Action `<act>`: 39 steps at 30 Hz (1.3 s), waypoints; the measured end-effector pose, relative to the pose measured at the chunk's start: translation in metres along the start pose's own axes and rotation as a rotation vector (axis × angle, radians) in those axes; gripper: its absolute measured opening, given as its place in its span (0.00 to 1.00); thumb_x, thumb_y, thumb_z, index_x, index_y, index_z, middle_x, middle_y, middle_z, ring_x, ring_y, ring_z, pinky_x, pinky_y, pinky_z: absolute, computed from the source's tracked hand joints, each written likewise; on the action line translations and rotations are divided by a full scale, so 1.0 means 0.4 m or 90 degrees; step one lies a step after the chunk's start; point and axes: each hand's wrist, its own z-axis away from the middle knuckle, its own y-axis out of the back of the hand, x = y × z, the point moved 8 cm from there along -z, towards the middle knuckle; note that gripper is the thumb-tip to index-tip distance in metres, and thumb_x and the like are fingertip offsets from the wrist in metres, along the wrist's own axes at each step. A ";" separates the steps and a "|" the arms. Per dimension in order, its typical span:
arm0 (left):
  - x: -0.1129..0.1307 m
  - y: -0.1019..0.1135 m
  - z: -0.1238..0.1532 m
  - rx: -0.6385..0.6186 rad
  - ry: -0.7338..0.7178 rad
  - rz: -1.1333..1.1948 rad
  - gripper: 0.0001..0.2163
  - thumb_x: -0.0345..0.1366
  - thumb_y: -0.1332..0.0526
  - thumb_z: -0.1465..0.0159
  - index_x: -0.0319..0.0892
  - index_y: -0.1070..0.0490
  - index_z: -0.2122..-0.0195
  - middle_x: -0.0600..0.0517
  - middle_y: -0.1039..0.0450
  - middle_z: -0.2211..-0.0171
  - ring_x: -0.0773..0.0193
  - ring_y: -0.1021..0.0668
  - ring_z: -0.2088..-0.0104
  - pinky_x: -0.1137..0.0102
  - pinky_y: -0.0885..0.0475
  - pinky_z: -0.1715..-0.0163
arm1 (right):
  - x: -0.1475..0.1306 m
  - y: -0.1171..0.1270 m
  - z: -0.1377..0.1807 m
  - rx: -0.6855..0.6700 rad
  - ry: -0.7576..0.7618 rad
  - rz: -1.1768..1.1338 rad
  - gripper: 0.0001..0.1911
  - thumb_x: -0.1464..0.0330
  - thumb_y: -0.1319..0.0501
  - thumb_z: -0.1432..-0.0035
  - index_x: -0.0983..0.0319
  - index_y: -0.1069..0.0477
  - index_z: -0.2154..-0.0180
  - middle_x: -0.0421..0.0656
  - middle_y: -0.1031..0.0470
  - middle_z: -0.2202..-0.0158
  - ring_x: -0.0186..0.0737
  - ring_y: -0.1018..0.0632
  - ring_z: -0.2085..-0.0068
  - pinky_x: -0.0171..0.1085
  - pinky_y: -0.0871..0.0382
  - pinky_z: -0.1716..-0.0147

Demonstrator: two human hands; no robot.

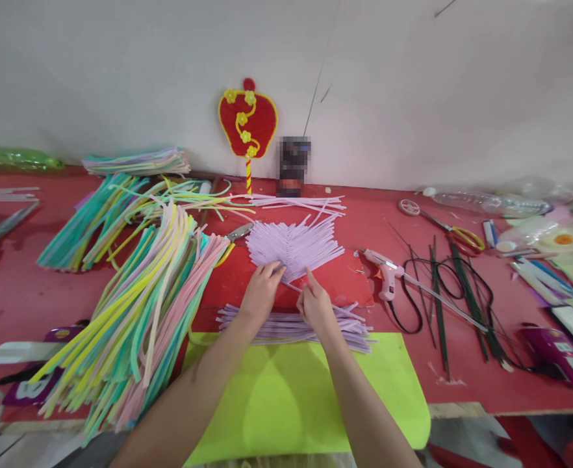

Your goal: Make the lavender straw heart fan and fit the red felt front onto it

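Note:
A leaf-like piece of lilac pipe cleaners (310, 244), angled from both sides toward a middle line, lies on a red board (349, 276). My left hand (263, 286) has its fingertips closed at the piece's lower left edge. At its lower right edge, my right hand (316, 299) has the index finger reaching out and the other fingers curled. A single lilac pipe cleaner (292, 286) runs between the two hands, its ends hidden by the fingers. Just below, a bundle of loose lilac pipe cleaners (286, 327) lies partly under my wrists.
Multicoloured pipe cleaners (135, 299) heap at the left. A pink glue gun (386, 270) with a cord lies right, near yellow-handled scissors (466, 239) and dark green stems (440, 318). A red fan-shaped decoration (248, 123) stands behind. A lime-green sheet (286, 403) covers the front edge.

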 end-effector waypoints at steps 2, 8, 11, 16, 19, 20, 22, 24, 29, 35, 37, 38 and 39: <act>0.001 0.001 0.000 0.004 -0.002 0.002 0.17 0.25 0.50 0.35 0.40 0.32 0.47 0.45 0.31 0.49 0.59 0.29 0.51 0.62 0.30 0.50 | 0.001 0.003 0.003 0.008 0.003 0.029 0.35 0.68 0.53 0.43 0.72 0.55 0.35 0.29 0.45 0.89 0.30 0.44 0.88 0.28 0.46 0.86; 0.001 0.001 -0.001 -0.001 0.004 0.004 0.17 0.25 0.49 0.35 0.39 0.32 0.47 0.44 0.31 0.49 0.59 0.29 0.51 0.62 0.30 0.50 | -0.008 0.008 0.012 0.026 0.041 0.161 0.34 0.68 0.53 0.43 0.72 0.51 0.36 0.34 0.38 0.86 0.34 0.37 0.84 0.30 0.40 0.81; 0.001 0.002 -0.001 0.000 0.005 0.008 0.17 0.24 0.49 0.35 0.39 0.32 0.47 0.44 0.31 0.49 0.59 0.29 0.51 0.62 0.31 0.49 | -0.021 0.008 0.022 0.024 0.052 0.243 0.32 0.69 0.55 0.42 0.72 0.51 0.36 0.40 0.30 0.81 0.37 0.31 0.79 0.31 0.37 0.76; 0.001 0.003 0.000 0.004 -0.001 0.014 0.17 0.25 0.50 0.35 0.40 0.32 0.47 0.44 0.31 0.49 0.59 0.29 0.51 0.61 0.30 0.50 | -0.051 -0.001 0.046 0.009 0.053 0.454 0.30 0.73 0.57 0.40 0.74 0.51 0.36 0.54 0.22 0.68 0.43 0.23 0.67 0.34 0.35 0.68; 0.000 0.002 0.000 0.002 0.001 0.015 0.18 0.24 0.51 0.35 0.40 0.32 0.47 0.44 0.31 0.49 0.59 0.29 0.51 0.60 0.30 0.50 | -0.063 -0.010 0.060 -0.002 0.043 0.512 0.29 0.73 0.58 0.38 0.74 0.52 0.36 0.56 0.22 0.64 0.47 0.21 0.62 0.36 0.35 0.65; 0.000 0.002 0.000 0.001 0.003 0.014 0.17 0.25 0.51 0.35 0.40 0.33 0.47 0.44 0.31 0.48 0.58 0.29 0.51 0.60 0.30 0.50 | -0.066 -0.012 0.064 -0.003 0.038 0.525 0.28 0.73 0.59 0.37 0.74 0.53 0.36 0.57 0.22 0.64 0.48 0.21 0.61 0.37 0.34 0.64; 0.000 0.002 -0.001 0.000 0.004 0.012 0.17 0.25 0.50 0.35 0.39 0.32 0.47 0.44 0.31 0.48 0.58 0.30 0.51 0.61 0.30 0.50 | -0.070 -0.015 0.072 -0.002 0.030 0.551 0.28 0.72 0.59 0.36 0.73 0.53 0.36 0.56 0.22 0.63 0.49 0.21 0.60 0.38 0.34 0.63; 0.001 0.002 -0.001 -0.001 0.005 0.012 0.17 0.25 0.50 0.35 0.38 0.32 0.47 0.44 0.31 0.49 0.59 0.30 0.51 0.61 0.30 0.49 | -0.073 -0.018 0.078 -0.004 0.023 0.579 0.28 0.72 0.59 0.35 0.72 0.54 0.35 0.56 0.22 0.62 0.49 0.21 0.58 0.38 0.33 0.61; 0.000 -0.001 -0.001 -0.006 0.004 0.022 0.17 0.25 0.50 0.35 0.39 0.32 0.47 0.43 0.31 0.49 0.58 0.29 0.50 0.60 0.30 0.49 | -0.071 -0.029 0.090 -0.012 0.000 0.655 0.28 0.73 0.59 0.35 0.68 0.55 0.35 0.54 0.22 0.63 0.49 0.20 0.59 0.40 0.32 0.61; -0.003 -0.002 -0.001 -0.011 0.009 0.016 0.17 0.25 0.50 0.35 0.39 0.32 0.47 0.43 0.32 0.48 0.58 0.29 0.50 0.61 0.30 0.49 | -0.070 -0.041 0.101 -0.019 -0.004 0.711 0.28 0.71 0.60 0.35 0.69 0.55 0.35 0.56 0.22 0.62 0.49 0.20 0.63 0.42 0.30 0.65; -0.001 -0.001 -0.002 -0.016 0.010 0.008 0.17 0.25 0.49 0.35 0.39 0.32 0.47 0.44 0.32 0.48 0.58 0.29 0.50 0.61 0.31 0.49 | -0.071 -0.041 0.102 -0.019 0.000 0.712 0.28 0.71 0.61 0.35 0.69 0.55 0.35 0.56 0.22 0.62 0.49 0.20 0.63 0.42 0.30 0.65; 0.000 0.000 -0.002 -0.018 0.011 0.005 0.16 0.25 0.49 0.35 0.38 0.32 0.47 0.44 0.31 0.48 0.58 0.29 0.50 0.62 0.31 0.49 | -0.071 -0.041 0.101 -0.019 0.000 0.713 0.28 0.71 0.61 0.35 0.69 0.55 0.35 0.56 0.22 0.62 0.49 0.20 0.63 0.42 0.30 0.65; 0.001 0.001 -0.002 -0.018 0.011 0.004 0.16 0.25 0.49 0.35 0.38 0.32 0.47 0.44 0.31 0.48 0.59 0.29 0.51 0.62 0.31 0.49 | -0.071 -0.042 0.101 -0.020 0.001 0.712 0.28 0.71 0.61 0.35 0.69 0.54 0.35 0.56 0.22 0.62 0.49 0.20 0.63 0.42 0.30 0.65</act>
